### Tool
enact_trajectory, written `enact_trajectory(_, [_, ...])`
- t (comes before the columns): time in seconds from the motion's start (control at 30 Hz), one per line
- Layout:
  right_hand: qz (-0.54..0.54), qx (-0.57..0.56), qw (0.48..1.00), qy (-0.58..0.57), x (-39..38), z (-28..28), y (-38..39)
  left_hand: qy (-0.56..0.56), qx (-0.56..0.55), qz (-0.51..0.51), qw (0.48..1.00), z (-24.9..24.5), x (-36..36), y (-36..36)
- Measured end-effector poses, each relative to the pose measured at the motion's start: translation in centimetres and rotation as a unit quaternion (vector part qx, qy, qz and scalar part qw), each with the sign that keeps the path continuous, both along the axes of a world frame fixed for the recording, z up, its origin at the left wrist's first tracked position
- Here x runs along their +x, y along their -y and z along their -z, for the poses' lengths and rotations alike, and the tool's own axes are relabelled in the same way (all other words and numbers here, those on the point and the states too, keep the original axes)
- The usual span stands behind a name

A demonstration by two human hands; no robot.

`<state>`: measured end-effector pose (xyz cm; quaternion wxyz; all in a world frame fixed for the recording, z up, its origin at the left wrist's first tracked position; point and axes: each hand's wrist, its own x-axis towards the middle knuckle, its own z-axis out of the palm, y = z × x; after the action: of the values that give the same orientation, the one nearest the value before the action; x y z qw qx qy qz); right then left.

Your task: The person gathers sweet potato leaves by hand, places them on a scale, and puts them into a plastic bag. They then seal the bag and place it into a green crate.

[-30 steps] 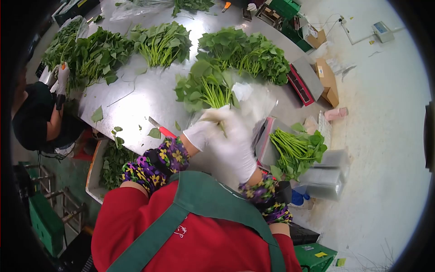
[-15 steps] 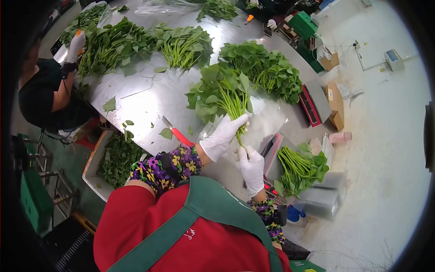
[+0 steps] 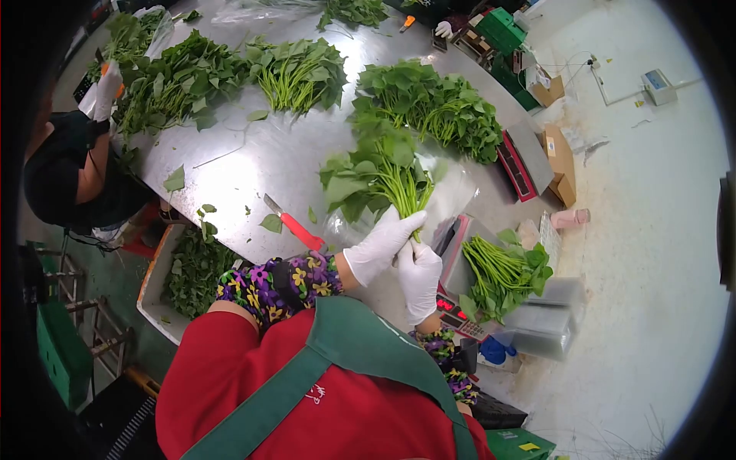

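Observation:
My left hand (image 3: 383, 245), in a white glove, is closed around the stems of a bunch of leafy greens (image 3: 391, 180). The leaves point away from me over the metal table (image 3: 222, 207). My right hand (image 3: 419, 280), also gloved, is closed at the lower stem ends, just below the left. A knife with a red handle (image 3: 303, 232) lies to the left of my hands. On the right, a second bunch of greens (image 3: 502, 272) rests on a digital scale (image 3: 458, 257) with lit red digits. Clear plastic (image 3: 456, 188) lies partly under the held bunch.
Piles of greens (image 3: 429, 103) cover the table's far side, near another red scale (image 3: 517, 165). A co-worker (image 3: 73, 165) stands at left, by a white bin of leaves (image 3: 157, 287). Clear plastic packaging (image 3: 540, 326) and a pink cup (image 3: 571, 218) are at right.
The bunch has tilted and its leaves are blurred by motion. My right hand has moved up slightly, closer to my left hand. The whole view has shifted a little.

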<state>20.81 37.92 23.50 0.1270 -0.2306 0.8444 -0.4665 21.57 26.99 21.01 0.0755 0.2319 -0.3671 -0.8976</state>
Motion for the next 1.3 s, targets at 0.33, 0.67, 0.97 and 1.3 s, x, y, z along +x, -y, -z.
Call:
enact_trajectory(0.33, [-0.056, 0.053, 0.968, -0.238, -3.9, -4.2, -3.3, 0.016, -0.172, 0.111, 0.979, -0.3, 1.2, 2.0])
enact_trajectory(0.67, [-0.267, 0.159, 0.796, -0.519, -5.8, -4.7, -2.8, 0.028, -0.347, 0.287, 0.892, -2.2, 2.6, 3.3])
enact_trajectory(0.97, [-0.229, 0.134, 0.827, -0.495, -6.5, -5.3, -3.6, 0.011, -0.394, 0.33, 0.858, -1.5, 2.4, 4.0])
enact_trajectory(1.3, [-0.229, 0.192, 0.806, -0.511, -7.3, -4.2, -2.0, 0.04, -0.302, 0.332, 0.893, -1.9, 2.1, 2.6])
